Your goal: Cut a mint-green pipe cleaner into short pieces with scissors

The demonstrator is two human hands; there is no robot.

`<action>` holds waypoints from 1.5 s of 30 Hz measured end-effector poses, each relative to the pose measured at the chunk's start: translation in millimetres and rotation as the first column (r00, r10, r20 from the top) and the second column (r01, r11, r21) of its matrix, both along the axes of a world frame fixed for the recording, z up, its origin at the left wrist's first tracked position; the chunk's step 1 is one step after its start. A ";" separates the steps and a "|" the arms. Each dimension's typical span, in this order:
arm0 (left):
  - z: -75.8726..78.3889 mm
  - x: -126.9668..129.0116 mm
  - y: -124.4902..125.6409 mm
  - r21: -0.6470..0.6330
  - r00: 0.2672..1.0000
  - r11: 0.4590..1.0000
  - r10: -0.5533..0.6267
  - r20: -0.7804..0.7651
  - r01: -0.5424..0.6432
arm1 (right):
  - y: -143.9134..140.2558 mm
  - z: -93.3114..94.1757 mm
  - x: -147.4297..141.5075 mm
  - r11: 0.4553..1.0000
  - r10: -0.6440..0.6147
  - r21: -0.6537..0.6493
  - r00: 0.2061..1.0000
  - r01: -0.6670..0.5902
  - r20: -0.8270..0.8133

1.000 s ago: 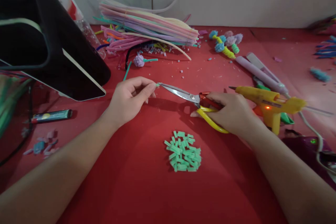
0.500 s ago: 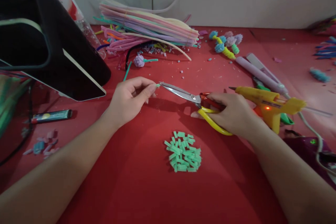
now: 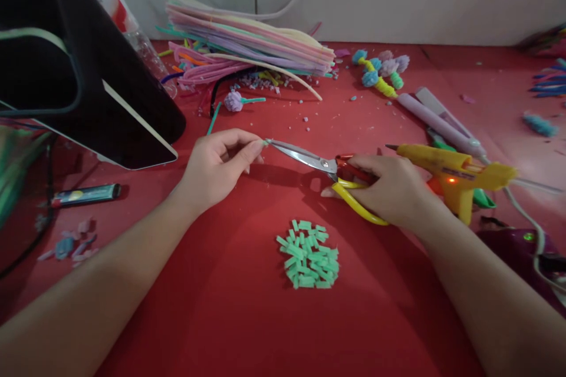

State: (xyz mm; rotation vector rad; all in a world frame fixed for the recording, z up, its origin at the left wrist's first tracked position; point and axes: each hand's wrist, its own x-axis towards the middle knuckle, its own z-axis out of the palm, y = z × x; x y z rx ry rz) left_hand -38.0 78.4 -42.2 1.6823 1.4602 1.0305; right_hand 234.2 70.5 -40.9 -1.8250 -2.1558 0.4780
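Note:
Between the thumb and fingers of my left hand (image 3: 221,168) is pinched a small green pipe cleaner piece (image 3: 265,142), of which only the tip shows. My right hand (image 3: 384,188) grips a pair of scissors (image 3: 309,159) with yellow and red handles. Their blades point left, nearly closed, and the tips meet the green piece at my left fingertips. Below the scissors, a pile of short green cut pieces (image 3: 309,256) lies on the red tabletop (image 3: 230,306).
A yellow glue gun (image 3: 451,174) with a lit orange light lies right of my right hand, beside a lilac straightener (image 3: 437,123). Bundled pipe cleaners (image 3: 256,41) lie at the back. A large black object (image 3: 119,88) stands at left, near a lighter-like tube (image 3: 86,195).
The scissor blades have closed slightly at the green piece, and the yellow handle has drawn in a little. My left hand has hardly moved.

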 end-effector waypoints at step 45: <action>0.6 -1.5 1.1 0.004 0.992 0.998 -0.066 0.109 0.065 | -0.1 3.9 0.0 0.998 0.054 -0.011 0.998 -0.055 -0.021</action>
